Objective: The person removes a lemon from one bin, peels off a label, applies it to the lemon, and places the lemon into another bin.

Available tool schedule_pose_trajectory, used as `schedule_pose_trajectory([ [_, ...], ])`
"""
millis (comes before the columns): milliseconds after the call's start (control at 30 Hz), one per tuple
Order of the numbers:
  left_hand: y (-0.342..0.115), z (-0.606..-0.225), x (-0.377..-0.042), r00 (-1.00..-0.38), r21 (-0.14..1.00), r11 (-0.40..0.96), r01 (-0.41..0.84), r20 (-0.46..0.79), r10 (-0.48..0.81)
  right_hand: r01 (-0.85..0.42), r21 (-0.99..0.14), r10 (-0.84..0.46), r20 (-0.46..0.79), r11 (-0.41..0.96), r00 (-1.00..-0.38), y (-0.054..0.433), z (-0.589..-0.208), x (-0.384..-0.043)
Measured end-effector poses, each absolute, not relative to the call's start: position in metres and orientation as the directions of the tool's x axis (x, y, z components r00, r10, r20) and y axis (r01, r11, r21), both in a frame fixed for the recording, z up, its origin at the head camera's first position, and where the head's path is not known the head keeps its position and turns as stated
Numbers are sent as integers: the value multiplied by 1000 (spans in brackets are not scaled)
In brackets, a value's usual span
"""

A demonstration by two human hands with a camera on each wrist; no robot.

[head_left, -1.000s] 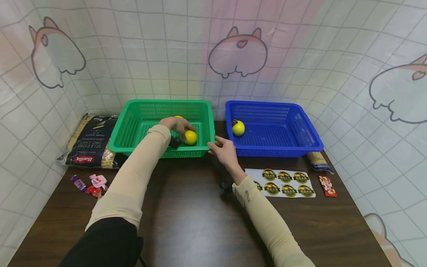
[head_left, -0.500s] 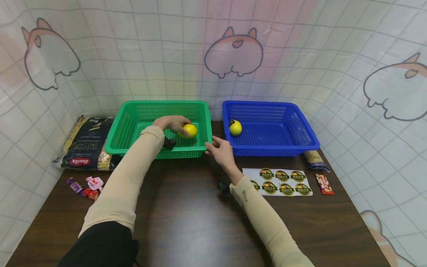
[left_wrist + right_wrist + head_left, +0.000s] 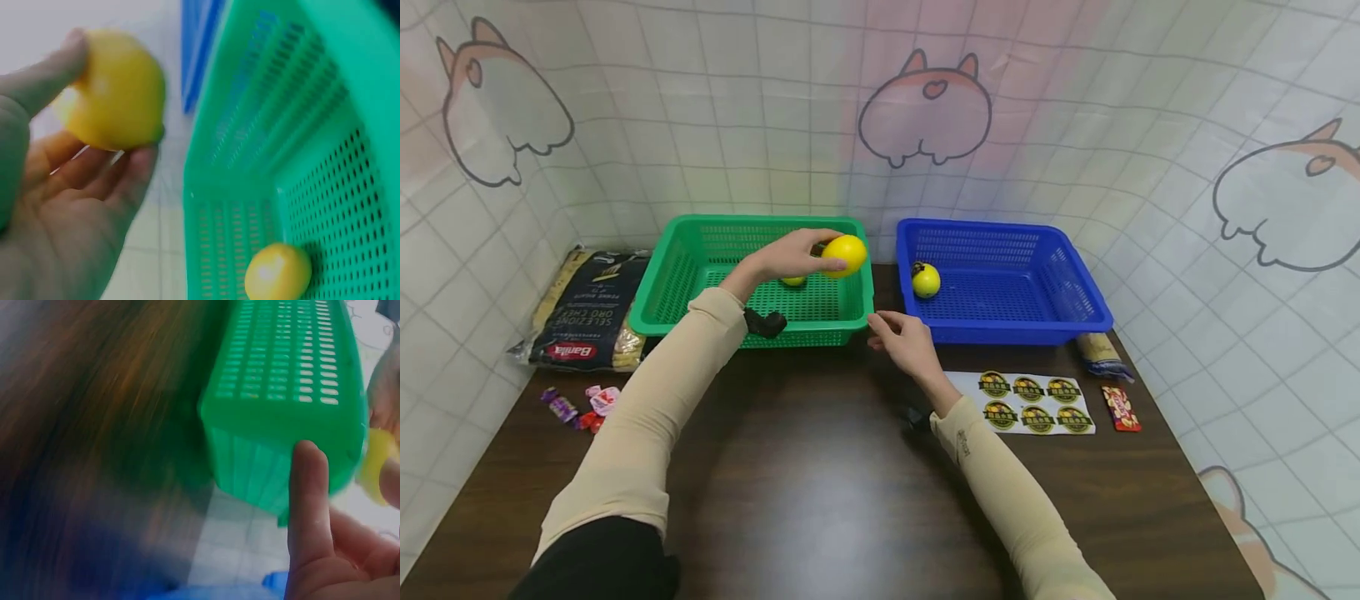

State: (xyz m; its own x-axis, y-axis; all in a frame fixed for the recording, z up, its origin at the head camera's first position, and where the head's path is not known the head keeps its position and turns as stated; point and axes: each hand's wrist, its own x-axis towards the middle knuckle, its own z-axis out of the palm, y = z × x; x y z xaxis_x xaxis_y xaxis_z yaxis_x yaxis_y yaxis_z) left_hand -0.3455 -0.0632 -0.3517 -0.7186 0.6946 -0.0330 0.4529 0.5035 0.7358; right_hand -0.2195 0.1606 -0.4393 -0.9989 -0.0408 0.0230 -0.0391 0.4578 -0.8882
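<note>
My left hand [image 3: 793,253] grips a round yellow fruit [image 3: 846,255] above the right end of the green basket [image 3: 748,327]. In the left wrist view, the thumb and fingers hold the fruit [image 3: 119,94] from opposite sides. Another yellow fruit [image 3: 279,272] lies inside the green basket, partly hidden by my hand in the head view. My right hand [image 3: 910,346] is at that basket's near right corner, holding nothing. In the right wrist view its index finger [image 3: 309,500] is extended by the basket wall; whether it touches is unclear.
A blue basket [image 3: 1000,335] stands to the right, with a yellow-green fruit [image 3: 926,281] at its left end. In front lies a sheet of round stickers [image 3: 1030,404]. A pasta bag [image 3: 587,308], candies [image 3: 561,406], a red packet [image 3: 1121,408] and another bag [image 3: 1105,358] lie at the sides.
My left hand has lifted the yellow fruit out of the green basket and moved it toward the right. My right hand stays near the basket corner, its fingers now off the rim.
</note>
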Motion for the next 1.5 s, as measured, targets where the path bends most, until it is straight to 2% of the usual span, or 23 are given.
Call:
schedule_pose_trajectory([
  [133, -62, -349, -325, -757, 858, 358, 369, 54, 651, -63, -862, -98, 15, 503, -995, 181, -433, -206],
  [300, -62, -348, -294, -777, 936, 202, 289, 106, 620, -108, -780, -168, 5, 617, -986, 214, -425, -191],
  [433, -61, -352, -268, -755, 976, 81, 200, 101, 647, -145, -650, -218, -33, 746, -975, 243, -422, -184],
  [533, -58, -362, -250, -721, 996, -22, 85, 77, 688, -150, -565, -248, -100, 811, -964, 260, -421, -181],
  [633, -52, -379, -233, -691, 994, -97, -50, 36, 722, -137, -527, -264, -173, 839, -949, 272, -422, -179],
  [833, -43, -424, -212, -646, 979, -88, -186, -55, 761, -90, -501, -260, -281, 861, -924, 282, -433, -175],
  [967, -45, -447, -205, -648, 967, -97, -234, -81, 758, -85, -492, -266, -311, 866, -912, 284, -444, -174],
  [1233, -46, -474, -194, -639, 944, -125, -305, -106, 762, -95, -494, -265, -288, 864, -920, 284, -458, -172],
  [1500, -35, -486, -192, -634, 950, -107, -292, -108, 766, -107, -484, -268, -277, 869, -923, 284, -457, -168],
])
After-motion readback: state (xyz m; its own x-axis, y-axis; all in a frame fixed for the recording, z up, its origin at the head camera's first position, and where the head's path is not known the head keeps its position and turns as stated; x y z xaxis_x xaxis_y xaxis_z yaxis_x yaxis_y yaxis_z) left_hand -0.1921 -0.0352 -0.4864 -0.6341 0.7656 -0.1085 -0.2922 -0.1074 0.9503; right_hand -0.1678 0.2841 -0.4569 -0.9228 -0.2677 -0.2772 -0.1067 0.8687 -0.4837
